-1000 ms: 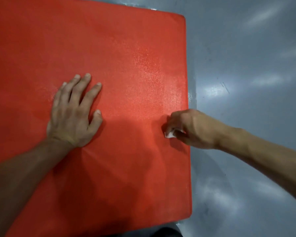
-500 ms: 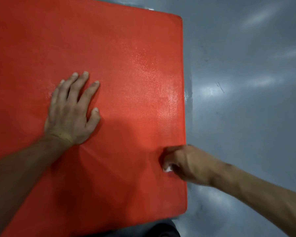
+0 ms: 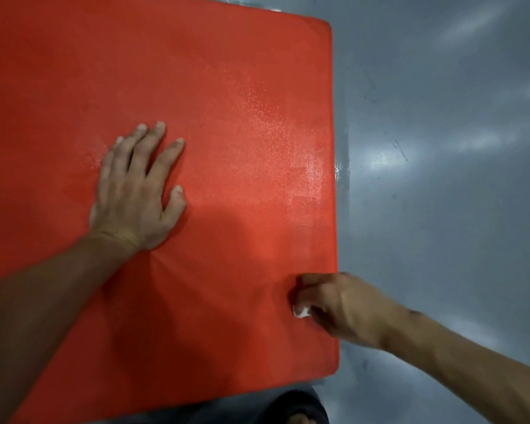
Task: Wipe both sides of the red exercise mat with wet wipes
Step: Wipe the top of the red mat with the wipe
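Red filled most of the frame: the exercise mat (image 3: 221,87) lay flat on the grey floor (image 3: 441,179), covering everything from the left edge across to a straight right edge a little past the middle, with one rounded corner at the upper right and another at the lower right. My left hand (image 3: 133,191) rested palm down on the mat at centre left, fingers straight and slightly spread, pointing toward the top of the frame, the thumb out to the right. Its heel pressed in enough that faint creases fanned out in the mat's surface below the wrist. My left forearm ran down to the lower left corner of the frame.

My right hand (image 3: 334,304) sat at the mat's right edge, in the lower right part of the frame, fingers curled under and pinching a small white wet wipe (image 3: 301,312) against the mat. Only a corner of the wipe showed beneath my fingers (the rest was hidden inside the grip). My right forearm came in from the lower right corner, crossing over the floor.

Above that hand, along the right side of the mat, the grainy surface caught the light with a pale sheen. The floor beside it was glossy, with soft white reflections in the upper right. At the bottom edge, just below the mat, something dark (image 3: 300,405) showed; I could not tell what it was.
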Available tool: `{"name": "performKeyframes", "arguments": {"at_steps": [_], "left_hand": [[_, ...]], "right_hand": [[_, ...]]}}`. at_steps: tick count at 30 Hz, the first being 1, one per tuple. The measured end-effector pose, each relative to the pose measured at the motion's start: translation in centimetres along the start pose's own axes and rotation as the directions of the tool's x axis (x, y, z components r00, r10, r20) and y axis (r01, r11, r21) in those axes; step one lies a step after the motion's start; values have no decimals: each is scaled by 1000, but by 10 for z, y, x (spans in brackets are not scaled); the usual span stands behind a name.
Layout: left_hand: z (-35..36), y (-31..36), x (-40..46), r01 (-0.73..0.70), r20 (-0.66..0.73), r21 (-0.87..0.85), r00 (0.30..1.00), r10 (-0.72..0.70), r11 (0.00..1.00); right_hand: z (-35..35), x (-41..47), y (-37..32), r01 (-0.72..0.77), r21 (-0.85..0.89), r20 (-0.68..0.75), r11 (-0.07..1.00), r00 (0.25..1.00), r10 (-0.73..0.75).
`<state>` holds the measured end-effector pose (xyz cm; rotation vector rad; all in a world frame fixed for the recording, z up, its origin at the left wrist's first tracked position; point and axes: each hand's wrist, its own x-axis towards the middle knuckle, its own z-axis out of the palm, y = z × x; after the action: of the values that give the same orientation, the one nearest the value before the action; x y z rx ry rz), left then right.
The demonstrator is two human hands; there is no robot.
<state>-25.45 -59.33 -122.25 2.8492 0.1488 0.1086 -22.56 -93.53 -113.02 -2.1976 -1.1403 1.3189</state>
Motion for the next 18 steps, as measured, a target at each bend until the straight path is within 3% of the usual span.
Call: {"name": "performKeyframes", "arguments": {"at_steps": [1,3,5,8,11,13,18], "left_hand": [[0,0,0,0,-3,3,1000,0,1000],[0,0,-1,1,-4,3,1000,-1,1000],[0,0,0,2,-3,-2,1000,-2,1000],[0,-1,-1,5,-1,-2,1000,-5,1000],[0,0,-1,6,-3,-3,1000,-6,1000],[1,0,0,0,1,-4,1000,0,1000],[1,-2,1,-11,-6,-9,1000,10,1000]], "right_hand": [[-11,3,3,15,-1,-28,1000,999,-15],[-52,23,15,23,-86,-259,996,965,-45],[-104,53,33,-108,-193,-510,975,860,-6],[-158,97,54,-283,-251,-635,926,770,63],[-155,113,59,-299,-260,-580,918,809,99],[-130,100,55,-220,-268,-519,938,853,52],[-45,36,16,-9,-144,-214,990,977,-22]]}}
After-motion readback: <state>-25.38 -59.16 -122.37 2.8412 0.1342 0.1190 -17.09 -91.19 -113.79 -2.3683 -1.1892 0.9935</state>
